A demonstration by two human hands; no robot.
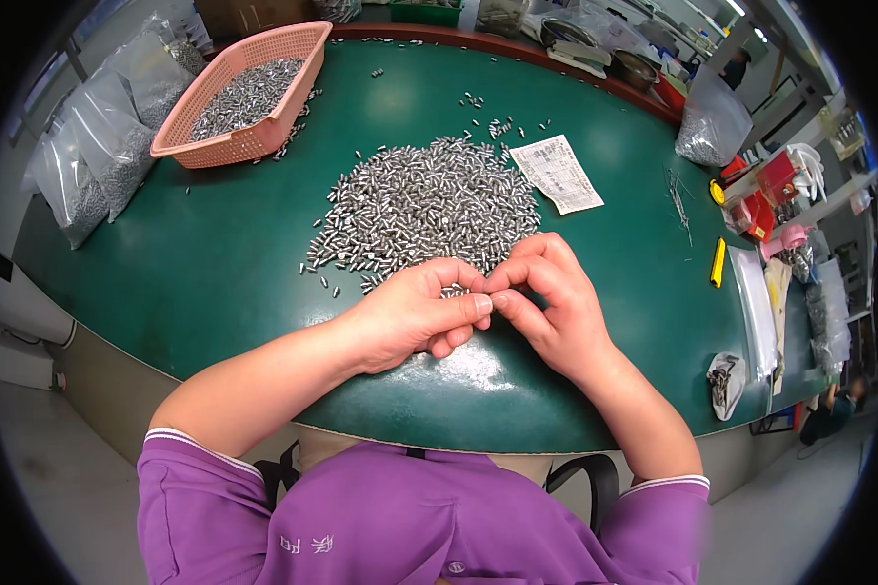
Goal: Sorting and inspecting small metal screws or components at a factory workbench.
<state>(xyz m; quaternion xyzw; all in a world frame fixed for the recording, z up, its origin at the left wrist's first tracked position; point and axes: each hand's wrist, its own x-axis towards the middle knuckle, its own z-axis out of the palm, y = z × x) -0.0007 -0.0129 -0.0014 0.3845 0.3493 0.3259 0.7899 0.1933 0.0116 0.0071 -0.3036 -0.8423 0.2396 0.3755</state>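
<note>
A big heap of small silvery metal pins (429, 205) lies on the green table (215, 273). My left hand (415, 317) and my right hand (546, 302) meet fingertip to fingertip at the heap's near edge, thumbs and forefingers pinched together. A few pins show under my left fingers; what sits between the fingertips is too small to make out. Both wrists rest on the table near its front edge.
A pink plastic basket (249, 136) full of the same pins stands at the far left, with clear bags of pins (98, 166) beside it. A printed paper slip (558, 174) lies right of the heap. A yellow cutter (718, 261), red boxes (763, 195) and more bags sit at the right.
</note>
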